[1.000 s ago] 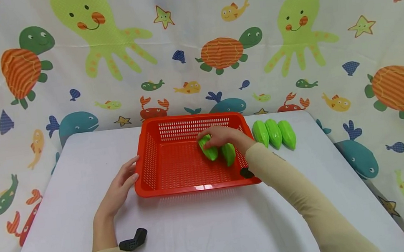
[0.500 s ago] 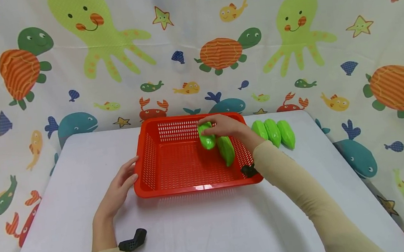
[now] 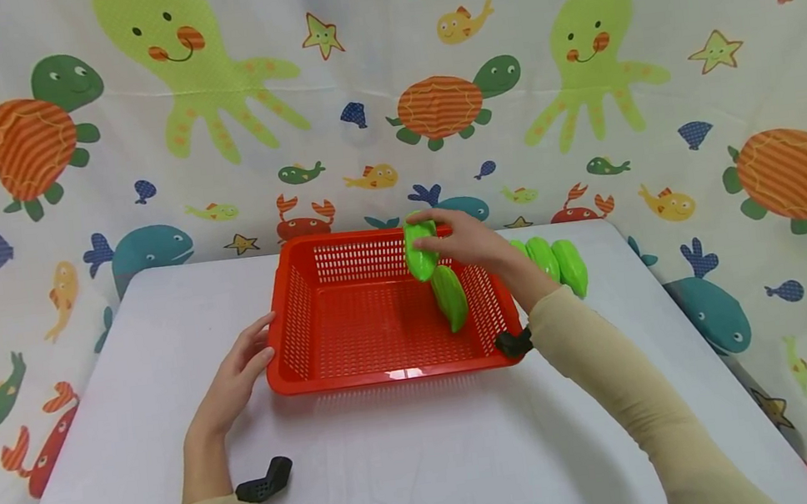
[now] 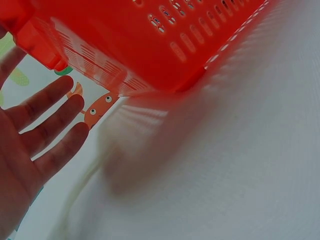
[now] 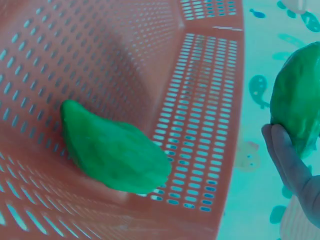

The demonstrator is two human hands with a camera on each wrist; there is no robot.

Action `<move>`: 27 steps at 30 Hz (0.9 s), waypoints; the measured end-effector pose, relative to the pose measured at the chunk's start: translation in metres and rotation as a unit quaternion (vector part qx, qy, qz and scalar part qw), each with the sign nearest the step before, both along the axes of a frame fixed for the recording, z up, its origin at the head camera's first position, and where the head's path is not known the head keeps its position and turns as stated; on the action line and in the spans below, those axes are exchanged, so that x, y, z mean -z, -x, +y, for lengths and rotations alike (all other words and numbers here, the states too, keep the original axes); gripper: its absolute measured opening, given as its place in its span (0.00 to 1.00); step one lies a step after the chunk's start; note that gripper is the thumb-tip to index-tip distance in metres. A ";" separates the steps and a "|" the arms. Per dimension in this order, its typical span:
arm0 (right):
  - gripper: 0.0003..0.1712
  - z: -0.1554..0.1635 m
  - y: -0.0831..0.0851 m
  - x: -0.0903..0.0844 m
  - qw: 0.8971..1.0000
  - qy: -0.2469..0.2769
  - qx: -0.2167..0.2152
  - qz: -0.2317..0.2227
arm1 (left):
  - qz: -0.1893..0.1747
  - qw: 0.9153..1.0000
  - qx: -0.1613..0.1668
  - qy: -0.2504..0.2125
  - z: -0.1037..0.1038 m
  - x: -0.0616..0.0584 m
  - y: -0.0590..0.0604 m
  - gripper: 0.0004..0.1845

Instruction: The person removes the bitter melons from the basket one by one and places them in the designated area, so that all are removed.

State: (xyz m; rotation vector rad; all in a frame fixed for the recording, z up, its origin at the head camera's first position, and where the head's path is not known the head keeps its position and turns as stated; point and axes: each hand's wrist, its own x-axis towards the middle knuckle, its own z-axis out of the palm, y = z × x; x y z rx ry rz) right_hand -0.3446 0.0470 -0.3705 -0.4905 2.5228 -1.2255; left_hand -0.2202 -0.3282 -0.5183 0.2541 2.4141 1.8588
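A red perforated basket (image 3: 322, 329) stands in the middle of the white table. My right hand (image 3: 466, 242) grips a green ridged fruit (image 3: 420, 252) and holds it above the basket's far right corner; the same fruit (image 5: 296, 105) shows at the right edge of the right wrist view. A second green fruit (image 3: 450, 297) lies inside, leaning against the right wall, also seen as the fruit (image 5: 112, 148) on the basket floor. My left hand (image 3: 238, 381) rests open against the basket's left front corner, with its fingers (image 4: 47, 127) straight beside the basket (image 4: 150, 45).
More green fruits (image 3: 560, 265) lie in a row on the table right of the basket, partly hidden by my right arm. A small black part (image 3: 265, 482) sits by my left sleeve. A sea-animal cloth hangs behind the table (image 3: 430, 467).
My right hand has lifted one green fruit from the basket floor up and back to above the far rim. The other fruit has come to lean on the right wall. The left hand stayed put.
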 end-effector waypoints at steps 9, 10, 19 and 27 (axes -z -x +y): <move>0.28 0.020 -0.018 -0.009 0.996 0.081 0.022 0.023 | 0.003 1.000 0.001 0.001 0.000 0.000 -0.001 0.32; 0.28 0.022 -0.020 -0.010 0.996 0.088 0.020 0.027 | 0.004 1.000 0.001 0.000 0.000 0.000 -0.001 0.32; 0.28 0.043 -0.034 -0.013 0.993 0.099 0.050 0.029 | 0.007 1.000 0.001 0.002 -0.001 0.000 -0.001 0.31; 0.28 0.066 -0.045 -0.008 0.992 0.111 0.050 0.034 | 0.009 1.000 0.003 0.000 -0.001 0.000 -0.001 0.31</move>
